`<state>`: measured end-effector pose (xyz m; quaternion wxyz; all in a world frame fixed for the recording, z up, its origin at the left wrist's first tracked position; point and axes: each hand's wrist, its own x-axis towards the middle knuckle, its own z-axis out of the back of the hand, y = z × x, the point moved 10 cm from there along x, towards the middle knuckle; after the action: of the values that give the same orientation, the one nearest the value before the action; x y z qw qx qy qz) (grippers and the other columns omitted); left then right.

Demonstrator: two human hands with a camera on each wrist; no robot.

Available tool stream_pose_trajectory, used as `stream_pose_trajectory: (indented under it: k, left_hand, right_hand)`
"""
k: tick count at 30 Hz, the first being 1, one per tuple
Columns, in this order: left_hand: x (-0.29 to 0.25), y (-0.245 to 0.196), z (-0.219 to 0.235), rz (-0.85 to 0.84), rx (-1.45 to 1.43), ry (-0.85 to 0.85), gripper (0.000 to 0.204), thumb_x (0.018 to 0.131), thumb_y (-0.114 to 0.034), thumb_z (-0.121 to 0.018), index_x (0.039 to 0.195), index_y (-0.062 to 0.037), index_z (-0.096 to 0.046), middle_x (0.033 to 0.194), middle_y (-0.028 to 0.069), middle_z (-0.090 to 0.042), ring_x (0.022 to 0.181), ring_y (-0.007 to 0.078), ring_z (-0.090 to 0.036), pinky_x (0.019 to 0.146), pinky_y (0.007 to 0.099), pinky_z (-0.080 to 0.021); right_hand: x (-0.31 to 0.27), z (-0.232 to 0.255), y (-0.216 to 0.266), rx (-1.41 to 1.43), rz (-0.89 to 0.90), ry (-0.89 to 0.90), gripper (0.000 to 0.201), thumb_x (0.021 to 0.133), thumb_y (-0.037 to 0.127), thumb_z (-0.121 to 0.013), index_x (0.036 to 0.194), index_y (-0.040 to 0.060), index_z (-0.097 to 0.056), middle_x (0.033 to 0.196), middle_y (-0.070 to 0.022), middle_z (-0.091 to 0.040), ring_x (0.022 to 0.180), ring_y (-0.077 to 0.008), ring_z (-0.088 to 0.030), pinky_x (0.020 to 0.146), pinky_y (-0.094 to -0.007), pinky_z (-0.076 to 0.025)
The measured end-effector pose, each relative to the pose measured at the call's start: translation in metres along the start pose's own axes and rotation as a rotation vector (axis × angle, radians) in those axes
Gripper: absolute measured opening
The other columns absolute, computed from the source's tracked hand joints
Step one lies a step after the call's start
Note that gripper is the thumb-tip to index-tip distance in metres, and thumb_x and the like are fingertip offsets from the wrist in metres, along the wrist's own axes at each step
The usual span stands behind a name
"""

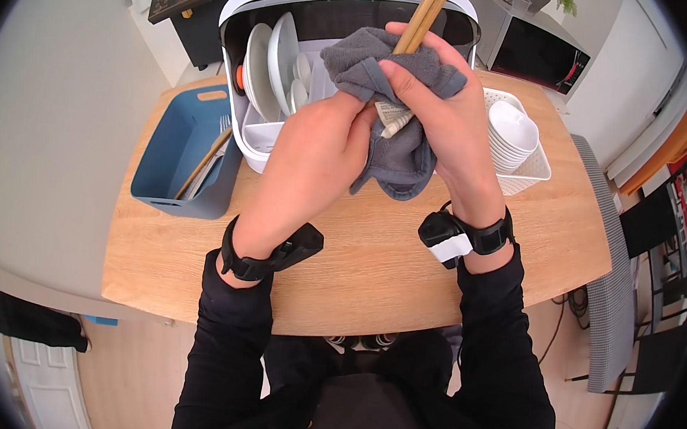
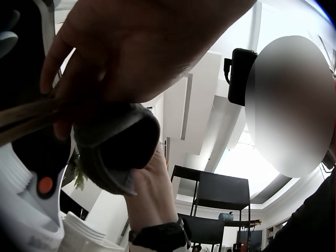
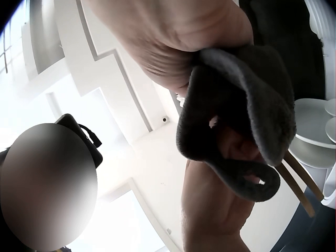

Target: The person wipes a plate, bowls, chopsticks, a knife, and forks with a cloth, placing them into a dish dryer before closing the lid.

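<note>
A grey cloth with a pale label is bunched between both hands, held up over the table in front of the dish box. A pair of wooden chopsticks sticks out of the cloth's top, pointing away. My right hand wraps the cloth around the chopsticks, its thumb pressing on top. My left hand grips the cloth from the left, its fingertips hidden in the folds. In the right wrist view the cloth hangs in a loop below the hand, and the chopsticks jut out past it.
Behind the hands stands a white dish box with plates upright inside. To the left, a blue bin holds a fork and other utensils. A white basket with stacked white bowls is at right. A microwave stands behind it.
</note>
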<state>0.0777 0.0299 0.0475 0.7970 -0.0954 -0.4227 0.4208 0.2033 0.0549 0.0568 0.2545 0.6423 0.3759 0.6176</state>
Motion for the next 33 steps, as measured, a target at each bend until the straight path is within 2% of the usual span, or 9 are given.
stream_pose_trajectory:
  k: [3,6,9,10,13,17,26,29,33]
  left_hand:
    - [-0.004,-0.003,0.014,0.029,0.113,0.0,0.018,0.094,-0.012,-0.059,0.105,0.0033,-0.062,0.081,0.019,-0.068,0.073,0.0334,-0.066,0.065,0.0337,-0.049]
    - [-0.009,-0.003,0.044,0.09,0.016,-0.169,0.02,0.09,-0.011,-0.067,0.107,-0.0001,-0.064,0.096,0.0132,-0.07,0.082,0.0274,-0.067,0.074,0.0327,-0.05]
    - [-0.015,-0.034,0.071,-0.211,0.008,-0.499,0.026,0.085,-0.007,-0.07,0.111,-0.0054,-0.065,0.114,0.0068,-0.067,0.099,0.0234,-0.064,0.083,0.0324,-0.048]
    - [-0.013,-0.042,0.066,-0.342,0.112,-0.447,0.034,0.081,-0.005,-0.073,0.114,-0.0099,-0.065,0.126,0.0059,-0.061,0.113,0.0254,-0.058,0.092,0.0361,-0.045]
    - [-0.018,-0.055,0.039,-0.374,0.488,-0.294,0.038,0.079,-0.006,-0.074,0.116,-0.0113,-0.065,0.122,0.0045,-0.062,0.115,0.0272,-0.055,0.096,0.0408,-0.043]
    - [-0.017,-0.045,0.024,-0.282,0.682,-0.27,0.022,0.083,-0.017,-0.072,0.105,-0.0122,-0.069,0.099,0.0014,-0.068,0.102,0.0248,-0.059,0.097,0.0443,-0.04]
    - [-0.013,-0.015,0.006,-0.1,0.7,-0.011,0.021,0.092,-0.024,-0.062,0.08,-0.0078,-0.068,0.074,0.0085,-0.066,0.074,0.0273,-0.063,0.075,0.0377,-0.047]
    - [-0.01,-0.001,0.003,0.04,0.626,0.127,0.027,0.095,-0.026,-0.059,0.08,-0.0052,-0.066,0.071,0.013,-0.065,0.069,0.0318,-0.063,0.064,0.0405,-0.048]
    - [-0.009,0.005,0.01,0.054,0.486,0.086,0.027,0.096,-0.027,-0.057,0.085,-0.0042,-0.068,0.074,0.0149,-0.065,0.069,0.0343,-0.063,0.059,0.0408,-0.048]
  right_hand:
    - [0.003,0.006,0.006,-0.256,0.097,0.005,0.037,0.083,0.015,-0.077,0.117,0.0065,-0.067,0.108,-0.004,-0.07,0.101,-0.0135,-0.063,0.091,-0.0284,-0.049]
    - [0.0,0.001,0.015,-0.478,0.201,0.106,0.035,0.082,0.015,-0.077,0.114,0.0045,-0.066,0.108,-0.0058,-0.071,0.1,-0.0176,-0.065,0.091,-0.0294,-0.048]
    - [-0.01,-0.017,0.015,-0.663,0.209,0.271,0.034,0.082,0.015,-0.075,0.114,0.0068,-0.066,0.103,-0.01,-0.07,0.093,-0.0246,-0.067,0.086,-0.0304,-0.05]
    - [-0.014,-0.02,0.015,-0.716,0.164,0.266,0.03,0.082,0.015,-0.072,0.111,0.0104,-0.066,0.098,-0.012,-0.07,0.088,-0.031,-0.066,0.077,-0.0345,-0.052]
    - [-0.023,-0.03,0.016,-0.963,0.218,0.305,0.025,0.082,0.016,-0.07,0.107,0.0128,-0.067,0.094,-0.0097,-0.07,0.086,-0.0327,-0.066,0.07,-0.0387,-0.052]
    - [-0.024,-0.033,0.015,-1.089,0.191,0.339,0.023,0.08,0.013,-0.067,0.103,0.0148,-0.067,0.09,-0.0069,-0.07,0.083,-0.0315,-0.067,0.066,-0.0398,-0.051]
    - [-0.028,-0.04,0.014,-1.186,0.368,0.341,0.024,0.076,0.007,-0.071,0.099,0.0151,-0.068,0.084,-0.0061,-0.068,0.078,-0.0293,-0.065,0.066,-0.037,-0.049]
    - [-0.031,-0.048,0.015,-1.195,0.486,0.34,0.035,0.071,-0.001,-0.066,0.101,0.0172,-0.066,0.079,-0.0026,-0.067,0.079,-0.0252,-0.066,0.069,-0.0363,-0.049]
    - [-0.03,-0.05,0.019,-1.195,0.555,0.307,0.04,0.069,-0.003,-0.065,0.104,0.0173,-0.065,0.08,-0.0021,-0.067,0.082,-0.0233,-0.065,0.073,-0.0353,-0.048]
